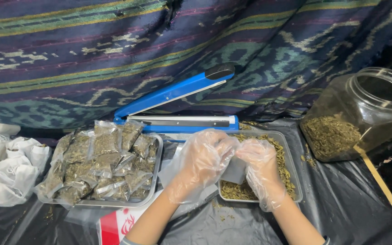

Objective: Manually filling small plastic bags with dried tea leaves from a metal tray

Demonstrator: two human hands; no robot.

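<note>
Both of my hands wear loose clear plastic gloves. My left hand [203, 163] and my right hand [262, 170] meet over a clear tray [294, 174] of dried green-brown leaves. Between them they hold a small clear pouch [234, 171], its mouth pinched by the fingers of both hands. What is inside the pouch is hidden. Behind the tray stands a blue heat sealer [178, 106] with its arm raised.
A metal tray [155, 179] at the left holds several filled clear pouches [103, 159]. White cloth bags [10, 168] lie at the far left. A tilted clear jar [357, 115] with dried leaves sits at right, beside a wooden stick [384, 188]. A red-and-white packet [116, 227] lies near me. Black plastic covers the surface.
</note>
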